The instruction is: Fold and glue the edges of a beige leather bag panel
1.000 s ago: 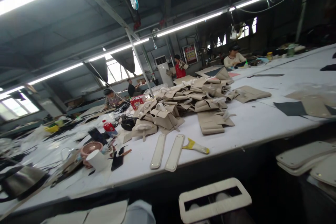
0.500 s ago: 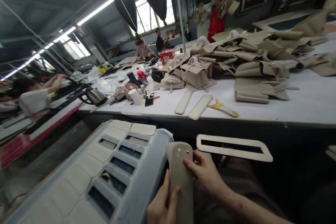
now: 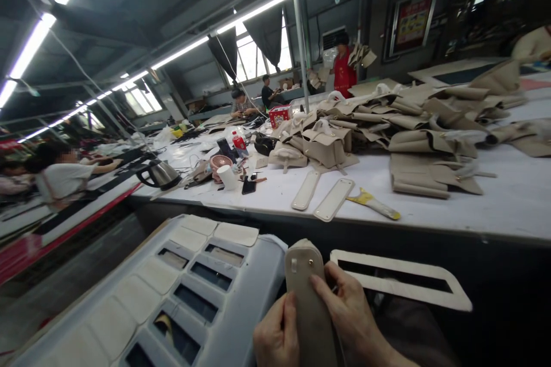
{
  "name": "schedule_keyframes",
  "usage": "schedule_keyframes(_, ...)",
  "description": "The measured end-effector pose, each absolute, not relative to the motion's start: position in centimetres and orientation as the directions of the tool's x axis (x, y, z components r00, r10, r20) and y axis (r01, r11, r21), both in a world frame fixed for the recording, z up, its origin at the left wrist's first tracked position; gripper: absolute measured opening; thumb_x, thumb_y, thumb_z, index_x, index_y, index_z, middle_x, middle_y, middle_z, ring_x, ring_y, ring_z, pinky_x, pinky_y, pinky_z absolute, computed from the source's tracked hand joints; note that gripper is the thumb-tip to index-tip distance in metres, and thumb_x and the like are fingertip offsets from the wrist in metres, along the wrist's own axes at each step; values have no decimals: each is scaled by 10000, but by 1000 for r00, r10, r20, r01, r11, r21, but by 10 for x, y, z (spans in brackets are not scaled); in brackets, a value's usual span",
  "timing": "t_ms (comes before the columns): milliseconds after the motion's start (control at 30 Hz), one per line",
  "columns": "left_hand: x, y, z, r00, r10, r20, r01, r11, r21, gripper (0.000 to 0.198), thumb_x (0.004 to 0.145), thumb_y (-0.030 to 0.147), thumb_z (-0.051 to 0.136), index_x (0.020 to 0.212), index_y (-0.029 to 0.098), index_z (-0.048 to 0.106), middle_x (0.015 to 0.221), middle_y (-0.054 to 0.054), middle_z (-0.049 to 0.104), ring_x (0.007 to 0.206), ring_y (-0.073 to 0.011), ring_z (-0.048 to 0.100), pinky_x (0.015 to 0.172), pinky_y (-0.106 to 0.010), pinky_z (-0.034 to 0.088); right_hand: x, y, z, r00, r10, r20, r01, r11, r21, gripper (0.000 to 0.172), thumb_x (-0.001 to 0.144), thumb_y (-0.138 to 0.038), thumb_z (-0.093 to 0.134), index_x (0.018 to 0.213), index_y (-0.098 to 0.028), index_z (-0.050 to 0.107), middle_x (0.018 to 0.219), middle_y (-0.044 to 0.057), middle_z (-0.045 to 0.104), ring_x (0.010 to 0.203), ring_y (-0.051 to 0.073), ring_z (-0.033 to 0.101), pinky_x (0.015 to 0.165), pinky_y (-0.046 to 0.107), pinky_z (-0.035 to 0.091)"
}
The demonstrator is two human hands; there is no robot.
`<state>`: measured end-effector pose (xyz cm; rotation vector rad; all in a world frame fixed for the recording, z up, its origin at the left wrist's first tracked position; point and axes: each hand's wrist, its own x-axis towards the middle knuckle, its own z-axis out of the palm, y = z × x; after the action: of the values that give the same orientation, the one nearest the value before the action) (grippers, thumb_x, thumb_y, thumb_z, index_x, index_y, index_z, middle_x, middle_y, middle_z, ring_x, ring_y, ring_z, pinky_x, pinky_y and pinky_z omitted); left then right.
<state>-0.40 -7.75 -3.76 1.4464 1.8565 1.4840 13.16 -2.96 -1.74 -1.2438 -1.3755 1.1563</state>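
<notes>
A long taupe leather bag piece (image 3: 307, 304) with a rounded top end stands tilted upright before me; a gold stud and a small pale spot show near that end. My left hand (image 3: 278, 330) pinches its left edge between thumb and curled fingers. Along the right edge, my right hand (image 3: 348, 304) grips it with the thumb on the front face and fingers behind. The lower end runs out of view. Behind my right hand lies a cream slotted frame piece (image 3: 456, 292). To the left is a blue-grey plastic crate (image 3: 253, 284) bearing several cream leather pieces (image 3: 140, 298).
Across a white table (image 3: 473, 215) lie a heap of taupe bag parts (image 3: 413, 120), two cream strips (image 3: 333, 199) and a yellow-handled brush (image 3: 374, 203). A kettle (image 3: 159, 175), a fan (image 3: 220, 166) and a phone (image 3: 248, 184) stand further left. Several people work beyond.
My view has tilted up, so the table appears lower. My left hand has moved up the leather piece's left edge, its fingers more curled. My right hand keeps its grip.
</notes>
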Motion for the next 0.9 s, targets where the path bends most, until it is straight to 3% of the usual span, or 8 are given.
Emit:
schedule_keyframes(167,8,-63,-21,-461,828,318,438,-99,894,344,863,516,583,904,212,738,816,-39,712,747,-198,636,746,-267,477,139,-31,-9,-109,987,114,48,120,-992,292,897,-430,544,741,-184,562,711,3,568,667,148,493,573,228,384)
schedule_keyframes(400,33,-58,-21,-517,855,33,126,37,991,490,790,658,590,781,175,672,618,-10,644,598,-183,577,571,-253,452,152,-28,-5,-25,995,92,121,95,-988,419,914,-503,517,644,-199,415,616,-32,447,594,121,413,518,220,326)
schedule_keyframes(500,33,-55,-19,-534,842,69,92,-24,996,504,760,676,614,830,178,642,652,-9,637,608,-185,568,540,-251,432,157,-35,-6,-79,990,113,68,118,-991,424,913,-537,499,670,-191,467,651,-17,476,619,128,432,539,221,351)
schedule_keyframes(667,27,-52,-4,-446,874,192,199,-112,973,411,873,583,531,732,197,547,613,26,517,594,-146,483,544,-229,385,166,-38,-5,-187,975,119,37,128,-991,450,937,-571,433,714,-185,491,665,-20,443,618,128,410,543,226,348)
schedule_keyframes(900,37,-55,-5,-359,900,246,214,-177,961,416,928,532,472,687,196,514,596,29,473,576,-127,465,547,-223,360,169,-32,-11,-126,956,265,169,284,-944,440,977,-512,371,714,-188,511,658,7,533,612,143,493,573,242,363)
